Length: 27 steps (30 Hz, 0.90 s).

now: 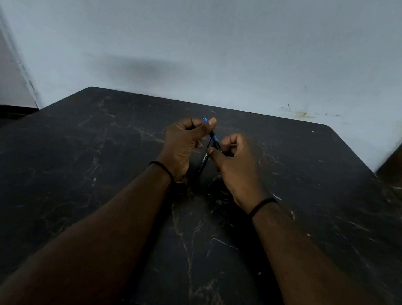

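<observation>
Hidden / unclear first. Light is dim and the frame slightly blurred.
- Pen [212, 136] mostly covered. Only the blue top end and a short blue/black stretch show between the hands.
- Lower tip is lost at the R fingertips; cannot tell if a nib shows.
- Dark barrel [203, 161] w/ white print hangs below the pen toward 6 o'clock, between the palms. Its lower end merges w/ the dark table [97, 168]. Joined to pen or separate: cannot tell.
- Thin dark line on the 9 o'clock side of the pen, nature unclear.
- Both forearms are cut off by the bottom edge.

Pen vs fingers.
- Pen is tilted, blue end at 11 o'clock, other end at 5 o'clock. It is held above the table, approx centre, a bit toward 12.
- L hand [186, 139]: fingers curled and clamped on the upper part. The blue end pokes out just beside a fingertip w/ its nail visible.
- R hand [237, 165]: fingers curled in, thumb and forefinger pinching the lower end. The thumb tip touches the pen from the 7 o'clock side.
- Hands are near each other; no contact seen.

Rest. Black band on each wrist (L [162, 168], R [262, 205]). Pale wall [227, 46] at 12 w/ a yellowish mark [304, 114] toward 2 o'clock.
</observation>
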Each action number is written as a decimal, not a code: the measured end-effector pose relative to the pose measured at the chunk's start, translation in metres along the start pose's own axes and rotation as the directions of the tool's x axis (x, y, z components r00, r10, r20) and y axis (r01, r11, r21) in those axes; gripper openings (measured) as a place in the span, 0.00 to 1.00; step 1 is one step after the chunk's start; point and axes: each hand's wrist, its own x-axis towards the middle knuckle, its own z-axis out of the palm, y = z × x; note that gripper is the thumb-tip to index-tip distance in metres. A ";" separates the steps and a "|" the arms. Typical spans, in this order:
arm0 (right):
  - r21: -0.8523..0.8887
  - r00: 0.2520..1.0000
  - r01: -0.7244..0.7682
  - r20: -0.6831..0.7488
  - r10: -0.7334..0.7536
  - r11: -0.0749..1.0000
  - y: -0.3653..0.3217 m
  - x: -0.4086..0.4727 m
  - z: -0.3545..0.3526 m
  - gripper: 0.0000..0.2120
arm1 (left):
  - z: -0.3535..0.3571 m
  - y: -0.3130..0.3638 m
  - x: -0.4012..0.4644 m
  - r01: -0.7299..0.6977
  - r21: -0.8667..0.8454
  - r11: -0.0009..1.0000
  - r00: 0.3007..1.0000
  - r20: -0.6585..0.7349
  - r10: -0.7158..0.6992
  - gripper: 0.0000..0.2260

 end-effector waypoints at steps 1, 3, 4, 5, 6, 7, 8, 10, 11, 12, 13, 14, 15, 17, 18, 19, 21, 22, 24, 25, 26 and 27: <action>0.001 1.000 -0.005 0.003 0.005 1.000 -0.001 -0.001 0.000 0.11 | 0.000 0.000 0.000 0.002 -0.005 1.000 1.000 0.003 -0.002 0.08; 0.007 1.000 -0.023 0.019 0.023 1.000 -0.004 -0.002 -0.001 0.10 | -0.001 0.001 0.000 0.011 -0.017 1.000 1.000 0.008 -0.010 0.08; 0.005 0.999 -0.029 0.028 0.029 1.000 -0.005 -0.002 -0.002 0.09 | -0.001 0.001 0.000 0.014 -0.018 1.000 1.000 0.009 -0.014 0.08; 0.001 0.999 -0.028 0.034 0.028 1.000 -0.006 -0.003 -0.002 0.08 | -0.001 0.001 -0.001 0.015 -0.013 1.000 1.000 0.006 -0.015 0.08; -0.007 0.999 -0.019 0.036 0.020 1.000 -0.007 -0.003 -0.002 0.06 | -0.001 0.002 -0.001 0.014 -0.009 1.000 1.000 0.000 -0.014 0.08; -0.019 0.999 -0.006 0.038 0.007 1.000 -0.007 -0.003 -0.002 0.05 | -0.002 0.002 -0.001 0.013 -0.008 1.000 1.000 -0.010 -0.013 0.08; -0.033 0.999 0.009 0.038 -0.007 0.999 -0.006 -0.003 -0.002 0.05 | -0.002 0.002 0.000 0.013 -0.014 1.000 1.000 -0.020 -0.014 0.08; -0.073 0.999 0.038 0.025 -0.036 0.997 -0.005 -0.003 -0.002 0.07 | -0.003 0.003 0.001 0.020 -0.037 0.999 0.999 -0.048 -0.021 0.09; -0.096 0.999 0.050 0.015 -0.049 0.994 -0.003 -0.003 -0.002 0.07 | -0.003 0.003 0.002 0.021 -0.053 0.998 0.998 -0.063 -0.024 0.09; -0.114 0.998 0.059 0.006 -0.058 0.992 -0.002 -0.002 -0.002 0.07 | -0.004 0.004 0.002 0.019 -0.072 0.997 0.997 -0.077 -0.025 0.08; -0.122 0.998 0.061 0.000 -0.061 0.991 0.000 -0.002 -0.001 0.08 | -0.005 0.005 0.003 0.015 -0.090 0.996 0.995 -0.094 -0.024 0.08; -0.129 0.998 0.060 -0.008 -0.061 0.990 0.001 -0.002 -0.001 0.08 | -0.006 0.005 0.004 0.009 -0.103 0.995 0.993 -0.113 -0.021 0.08; -0.142 0.998 0.062 -0.020 -0.065 0.988 0.003 -0.001 0.000 0.07 | -0.007 0.005 0.005 0.001 -0.110 0.994 0.991 -0.130 -0.016 0.08; -0.182 0.995 0.082 -0.042 -0.091 0.980 0.006 -0.001 0.000 0.06 | -0.011 0.005 0.007 -0.021 -0.126 0.992 0.986 -0.165 0.000 0.10; -0.201 0.993 0.093 -0.046 -0.104 0.975 0.007 0.000 0.000 0.07 | -0.013 0.005 0.009 -0.033 -0.145 0.989 0.981 -0.193 0.004 0.10; -0.219 0.992 0.101 -0.047 -0.114 0.970 0.007 0.000 0.000 0.07 | -0.016 0.005 0.011 -0.045 -0.169 0.985 0.973 -0.230 0.005 0.11; -0.246 0.991 0.109 -0.047 -0.124 0.963 0.009 0.001 0.000 0.08 | -0.022 0.006 0.016 -0.075 -0.174 0.982 0.949 -0.315 0.016 0.13; -0.252 0.991 0.109 -0.050 -0.125 0.962 0.009 0.001 0.000 0.08 | -0.026 0.005 0.018 -0.095 -0.110 0.989 0.937 -0.346 0.051 0.14; -0.253 0.989 0.108 -0.071 -0.130 0.961 0.009 0.001 -0.001 0.08 | -0.032 0.000 0.022 -0.111 0.211 0.971 0.926 -0.332 0.178 0.17; -0.249 0.987 0.108 -0.086 -0.133 0.963 0.008 0.001 -0.002 0.08 | -0.033 -0.004 0.022 -0.089 0.415 0.906 0.932 -0.287 0.223 0.18; -0.246 0.986 0.109 -0.099 -0.137 0.963 0.007 0.000 -0.002 0.08 | -0.033 -0.009 0.020 -0.051 0.600 0.798 0.940 -0.242 0.242 0.20; -0.247 0.984 0.111 -0.106 -0.140 0.963 0.006 0.000 -0.003 0.08 | -0.032 -0.013 0.018 -0.013 0.738 0.674 0.947 -0.208 0.245 0.21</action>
